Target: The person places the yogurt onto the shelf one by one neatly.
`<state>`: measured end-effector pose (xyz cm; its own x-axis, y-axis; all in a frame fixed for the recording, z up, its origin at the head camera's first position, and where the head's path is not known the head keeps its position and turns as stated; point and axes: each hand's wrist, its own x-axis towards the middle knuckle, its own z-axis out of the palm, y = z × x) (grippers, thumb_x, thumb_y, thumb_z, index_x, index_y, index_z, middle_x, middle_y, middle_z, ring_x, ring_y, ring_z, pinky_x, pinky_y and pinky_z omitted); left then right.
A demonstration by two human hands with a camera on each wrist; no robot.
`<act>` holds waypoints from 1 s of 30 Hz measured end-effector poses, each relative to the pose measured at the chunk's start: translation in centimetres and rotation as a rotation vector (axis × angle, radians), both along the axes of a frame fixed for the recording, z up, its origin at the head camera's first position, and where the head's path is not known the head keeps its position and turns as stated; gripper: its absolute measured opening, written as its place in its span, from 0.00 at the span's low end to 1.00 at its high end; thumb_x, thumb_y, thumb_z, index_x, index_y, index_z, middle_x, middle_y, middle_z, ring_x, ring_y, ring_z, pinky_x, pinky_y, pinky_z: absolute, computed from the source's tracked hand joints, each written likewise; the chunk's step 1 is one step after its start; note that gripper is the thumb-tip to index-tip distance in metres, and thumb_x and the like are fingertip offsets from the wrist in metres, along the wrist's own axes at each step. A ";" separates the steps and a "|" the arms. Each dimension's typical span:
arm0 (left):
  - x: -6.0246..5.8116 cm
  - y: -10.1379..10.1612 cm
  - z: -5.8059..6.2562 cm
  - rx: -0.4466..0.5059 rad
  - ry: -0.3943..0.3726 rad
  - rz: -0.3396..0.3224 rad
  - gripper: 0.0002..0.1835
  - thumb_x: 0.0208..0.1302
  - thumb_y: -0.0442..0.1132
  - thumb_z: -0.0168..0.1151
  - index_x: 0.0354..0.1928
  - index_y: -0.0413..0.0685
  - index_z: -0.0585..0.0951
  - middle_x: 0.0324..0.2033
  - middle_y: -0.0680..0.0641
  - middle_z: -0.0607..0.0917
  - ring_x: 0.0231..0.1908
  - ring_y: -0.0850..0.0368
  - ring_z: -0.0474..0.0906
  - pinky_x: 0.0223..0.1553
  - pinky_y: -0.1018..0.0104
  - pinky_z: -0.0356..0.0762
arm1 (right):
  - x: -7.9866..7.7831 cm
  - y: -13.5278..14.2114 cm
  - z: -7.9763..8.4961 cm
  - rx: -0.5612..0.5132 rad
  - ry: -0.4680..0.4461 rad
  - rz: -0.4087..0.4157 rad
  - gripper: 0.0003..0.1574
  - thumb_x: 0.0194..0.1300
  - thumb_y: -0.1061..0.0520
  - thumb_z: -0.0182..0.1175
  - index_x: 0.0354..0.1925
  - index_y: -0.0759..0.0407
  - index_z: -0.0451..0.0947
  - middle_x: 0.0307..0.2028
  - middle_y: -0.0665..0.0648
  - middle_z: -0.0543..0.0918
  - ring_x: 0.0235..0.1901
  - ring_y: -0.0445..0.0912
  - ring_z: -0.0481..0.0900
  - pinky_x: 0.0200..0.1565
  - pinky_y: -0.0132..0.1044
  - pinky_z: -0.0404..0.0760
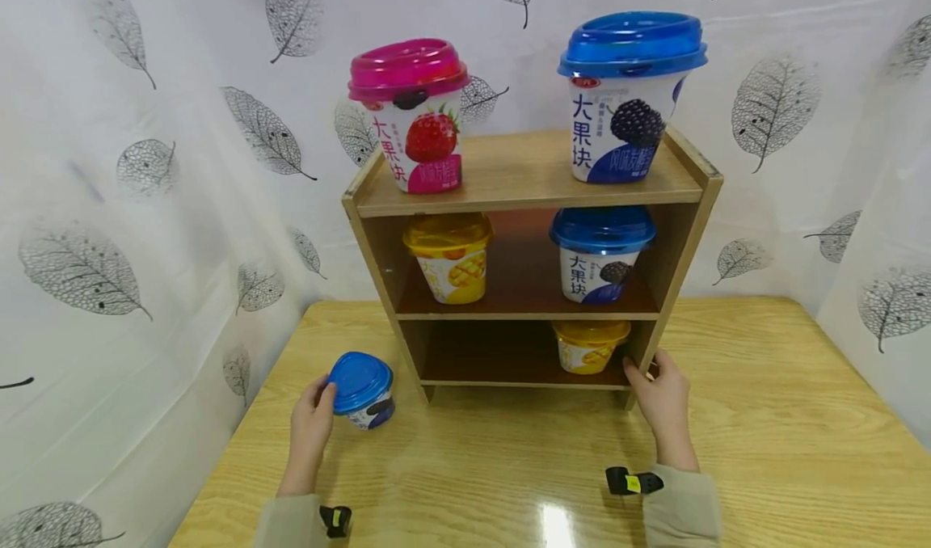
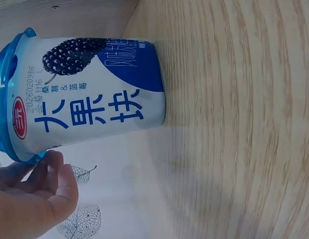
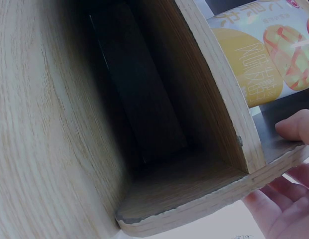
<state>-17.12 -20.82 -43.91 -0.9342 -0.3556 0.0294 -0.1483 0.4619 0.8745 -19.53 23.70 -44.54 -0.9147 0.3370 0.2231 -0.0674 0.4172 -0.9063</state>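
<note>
A blackberry yogurt cup (image 1: pixel 369 415) with a blue lid stands on the table left of the small wooden shelf (image 1: pixel 527 318). My left hand (image 1: pixel 311 427) holds it at the lid's rim; in the left wrist view the curled fingers (image 2: pixel 54 172) meet the lid edge while the cup's base rests on the wood. On the other side, my right hand (image 1: pixel 662 398) grips the shelf's right side panel low down. The right wrist view has the thumb (image 3: pixel 296 125) inside the panel and the other fingers outside, beside a mango yogurt cup (image 3: pixel 266 55).
On the shelf's top stand a strawberry cup (image 1: pixel 425 136) and a large blackberry cup (image 1: pixel 618 120). A mango cup (image 1: pixel 457 277) and another blackberry cup (image 1: pixel 600 273) occupy the middle level. A leaf-patterned curtain (image 1: pixel 182 233) hangs behind and left of the table (image 1: pixel 465 475).
</note>
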 end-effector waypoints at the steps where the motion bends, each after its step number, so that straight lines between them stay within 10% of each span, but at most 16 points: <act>1: 0.0 0.0 0.0 0.004 -0.004 -0.002 0.28 0.67 0.45 0.40 0.60 0.29 0.60 0.57 0.29 0.63 0.57 0.37 0.59 0.55 0.47 0.58 | 0.0 0.0 0.0 0.000 0.000 0.000 0.20 0.59 0.61 0.54 0.49 0.71 0.69 0.46 0.71 0.73 0.49 0.62 0.70 0.43 0.51 0.73; 11: -0.1 -0.7 -0.6 0.104 -0.087 -0.082 0.41 0.61 0.57 0.48 0.62 0.28 0.53 0.59 0.28 0.57 0.60 0.36 0.53 0.56 0.47 0.55 | 0.0 0.0 -0.1 -0.007 0.002 -0.002 0.20 0.59 0.61 0.54 0.49 0.71 0.68 0.45 0.71 0.73 0.48 0.62 0.71 0.43 0.52 0.73; 30: -0.5 -1.3 -3.6 0.102 0.006 -0.318 0.45 0.47 0.32 0.67 0.63 0.34 0.50 0.59 0.31 0.58 0.58 0.35 0.54 0.56 0.39 0.48 | -0.1 0.1 -0.2 0.003 0.011 -0.001 0.20 0.58 0.62 0.55 0.48 0.71 0.69 0.45 0.71 0.74 0.48 0.61 0.71 0.43 0.51 0.73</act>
<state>-17.60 -22.16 -47.53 -0.9988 -0.0476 0.0149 -0.0051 0.3942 0.9190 -19.64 23.78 -44.72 -0.9119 0.3374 0.2337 -0.0764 0.4199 -0.9044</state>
